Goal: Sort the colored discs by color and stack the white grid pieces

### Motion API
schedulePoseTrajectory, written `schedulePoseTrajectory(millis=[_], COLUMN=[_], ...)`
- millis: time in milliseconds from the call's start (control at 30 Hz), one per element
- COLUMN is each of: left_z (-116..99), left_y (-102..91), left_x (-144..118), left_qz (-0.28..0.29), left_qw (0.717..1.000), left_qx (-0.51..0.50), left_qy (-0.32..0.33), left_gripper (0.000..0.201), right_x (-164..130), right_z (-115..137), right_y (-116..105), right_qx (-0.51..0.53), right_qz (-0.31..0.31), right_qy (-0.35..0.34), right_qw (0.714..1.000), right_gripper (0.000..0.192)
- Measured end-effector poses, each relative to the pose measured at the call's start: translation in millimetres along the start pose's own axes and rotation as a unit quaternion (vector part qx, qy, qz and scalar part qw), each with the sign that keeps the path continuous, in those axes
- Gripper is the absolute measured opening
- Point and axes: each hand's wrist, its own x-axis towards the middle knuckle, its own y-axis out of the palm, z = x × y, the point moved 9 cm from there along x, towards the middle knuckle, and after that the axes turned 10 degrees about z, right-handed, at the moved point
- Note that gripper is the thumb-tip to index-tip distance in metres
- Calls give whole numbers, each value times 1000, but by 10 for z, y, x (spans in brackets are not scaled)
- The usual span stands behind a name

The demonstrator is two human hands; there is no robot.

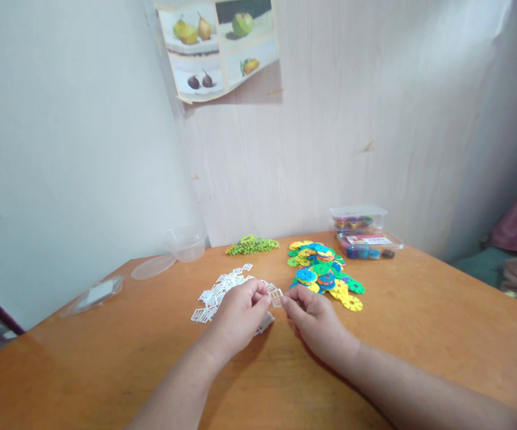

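Note:
Between my two hands is a small white window-like grid piece, held up above the table. My left hand is closed, thumb and index finger pinching at the piece's left edge. My right hand is closed too, with its fingertips at the right edge. A loose pile of similar white grid pieces lies behind and left of my left hand. Under that hand, partly hidden by it, is a small whitish stack. Behind my right hand lies a heap of coloured notched discs in yellow, blue, green and orange.
A green bundle of small beaded pieces lies near the wall. Two clear boxes with coloured contents stand at the back right. A clear tub, a translucent lid and a clear packet are on the left.

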Motion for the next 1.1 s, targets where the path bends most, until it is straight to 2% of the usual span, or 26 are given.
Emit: schedulePoseTrajectory(millis=[300,600,767,933,1100], left_z=[-159,-187,-173,-178,-113], left_y=[184,247,230,244,109], left_x=[7,5,-10,-12,-3], left_qz=[63,88,74,78,56], left_qw=[994,991,993,993,996], left_qx=[-47,-74,-77,-66,-20], left_qy=[75,68,44,56,65], left_gripper=[13,14,19,19,23], right_x=[-19,-40,-52,-56,-57], right_z=[-35,-34,-1,17,18], right_y=[121,195,203,219,191], right_qx=[74,77,60,48,58], right_qz=[58,93,106,120,106], right_qy=[45,52,51,47,47], right_qw=[995,991,991,990,992], right_gripper=[29,33,36,40,43])
